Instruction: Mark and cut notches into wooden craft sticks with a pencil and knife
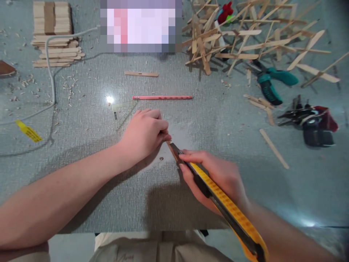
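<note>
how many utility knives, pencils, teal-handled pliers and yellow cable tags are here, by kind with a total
Utility knife, in the right hand: 1
Pink pencil: 1
Teal-handled pliers: 1
Yellow cable tag: 1
Total: 4

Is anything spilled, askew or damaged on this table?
Small pale chips litter the left of the tabletop, like uncleared debris. At upper right, wooden sticks sprawl in a tangled heap, unlike the neat bundle upper left.
</note>
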`<act>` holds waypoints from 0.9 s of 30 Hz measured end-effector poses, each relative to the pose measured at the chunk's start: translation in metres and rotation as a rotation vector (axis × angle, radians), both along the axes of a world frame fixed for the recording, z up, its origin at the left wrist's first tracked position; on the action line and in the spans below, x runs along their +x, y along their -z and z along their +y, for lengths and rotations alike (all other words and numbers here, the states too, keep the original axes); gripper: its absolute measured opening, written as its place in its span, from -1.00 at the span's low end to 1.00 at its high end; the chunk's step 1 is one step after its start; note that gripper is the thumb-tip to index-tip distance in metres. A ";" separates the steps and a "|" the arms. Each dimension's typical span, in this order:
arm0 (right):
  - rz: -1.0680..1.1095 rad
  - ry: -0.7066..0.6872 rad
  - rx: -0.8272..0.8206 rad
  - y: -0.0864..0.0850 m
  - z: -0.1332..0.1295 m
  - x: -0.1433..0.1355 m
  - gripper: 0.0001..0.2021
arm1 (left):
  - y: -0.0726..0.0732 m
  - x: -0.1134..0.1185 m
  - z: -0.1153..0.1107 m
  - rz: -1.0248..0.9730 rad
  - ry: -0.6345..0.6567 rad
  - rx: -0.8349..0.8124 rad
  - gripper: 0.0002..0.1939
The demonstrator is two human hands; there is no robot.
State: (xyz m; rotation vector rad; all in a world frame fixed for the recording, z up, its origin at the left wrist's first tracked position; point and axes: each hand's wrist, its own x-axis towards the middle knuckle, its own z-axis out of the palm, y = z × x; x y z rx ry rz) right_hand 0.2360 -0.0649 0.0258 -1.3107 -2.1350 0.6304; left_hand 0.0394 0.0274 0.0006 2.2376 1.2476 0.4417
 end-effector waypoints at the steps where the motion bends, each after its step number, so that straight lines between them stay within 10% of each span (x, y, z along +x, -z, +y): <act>1: 0.000 -0.004 -0.003 0.000 -0.001 0.000 -0.74 | 0.000 0.000 0.000 0.001 0.000 0.000 -0.83; 27: -0.024 0.077 0.036 0.012 -0.002 0.006 -0.79 | 0.001 0.000 -0.001 0.015 0.003 0.002 -0.86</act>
